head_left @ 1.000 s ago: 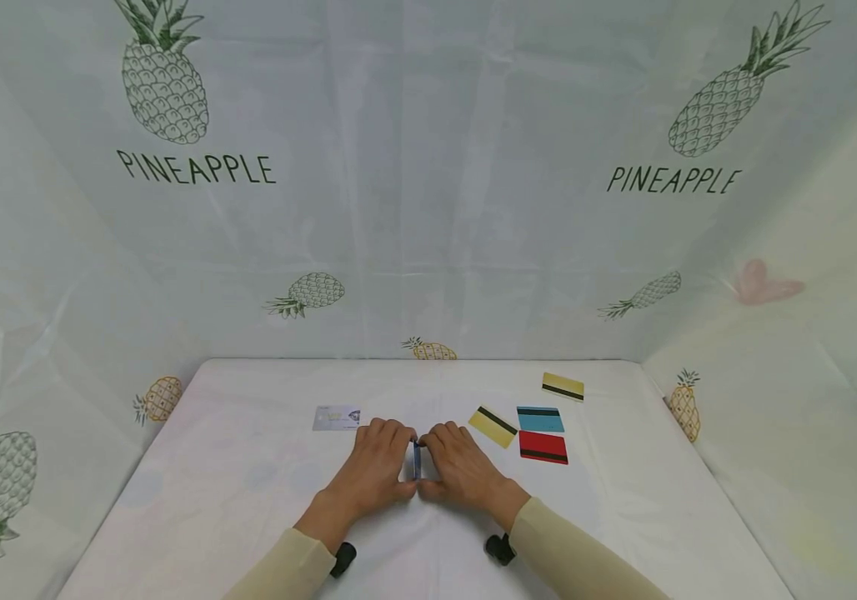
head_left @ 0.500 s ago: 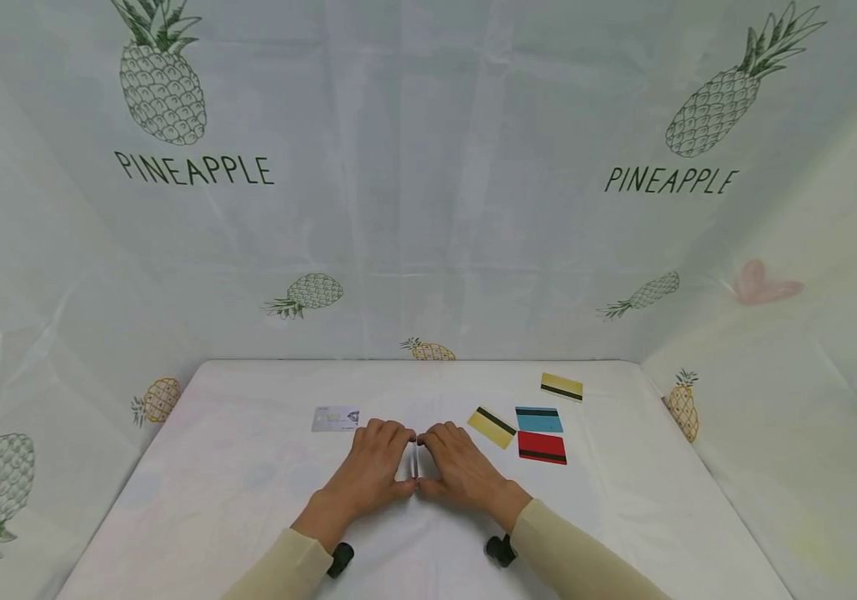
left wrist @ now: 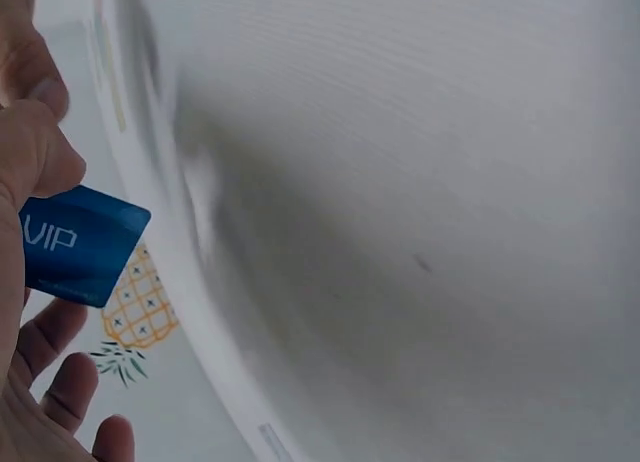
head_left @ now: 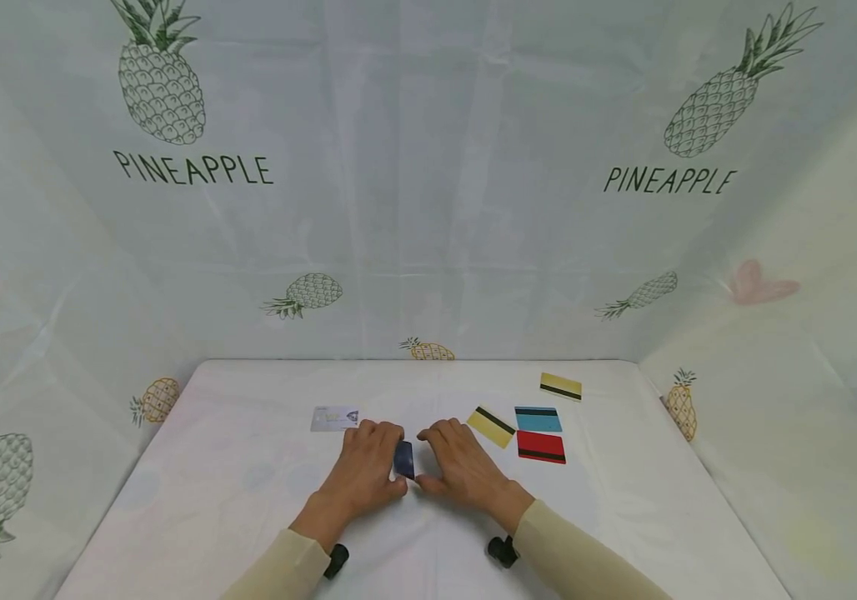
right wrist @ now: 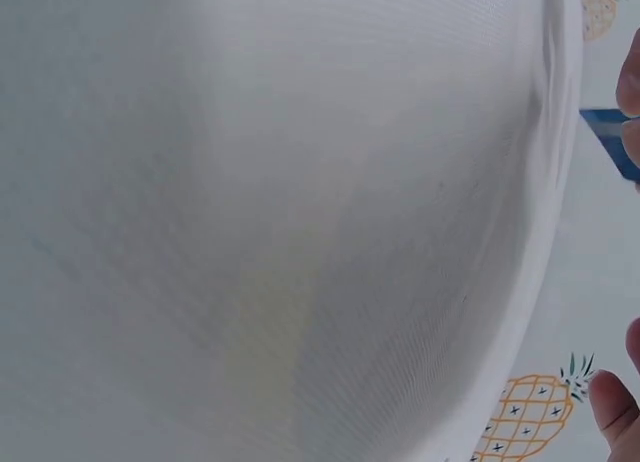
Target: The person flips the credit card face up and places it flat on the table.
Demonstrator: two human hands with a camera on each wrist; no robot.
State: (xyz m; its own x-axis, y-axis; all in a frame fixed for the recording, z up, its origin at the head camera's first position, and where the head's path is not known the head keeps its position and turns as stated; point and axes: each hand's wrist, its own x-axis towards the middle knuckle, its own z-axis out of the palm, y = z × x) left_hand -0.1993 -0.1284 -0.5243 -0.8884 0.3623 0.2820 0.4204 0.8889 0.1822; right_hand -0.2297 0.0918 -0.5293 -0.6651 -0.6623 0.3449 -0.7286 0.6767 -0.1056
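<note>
In the head view my left hand (head_left: 365, 467) pinches a dark blue card (head_left: 403, 460) between thumb and fingers near the front middle of the table. The left wrist view shows white "VIP" letters on the blue card (left wrist: 95, 247), with the left thumb at its upper edge and other fingers loosely bent below. My right hand (head_left: 466, 468) faces it from the right, fingers curved but spread from the thumb, its thumb tip close by the card's near corner. In the right wrist view only a corner of the blue card (right wrist: 610, 137) shows beside fingertips.
A silver-grey card (head_left: 334, 418) lies left behind the left hand. To the right lie a yellow card (head_left: 492, 426), a light blue card (head_left: 538, 419), a red card (head_left: 541, 447) and another yellow card (head_left: 560, 387). A pineapple-print curtain (head_left: 428, 208) encloses the white table (head_left: 211, 492).
The blue card, earlier upright and edge-on between both hands, has turned so its face shows. My left hand has moved slightly left with it, and a gap has opened between the hands' fingers.
</note>
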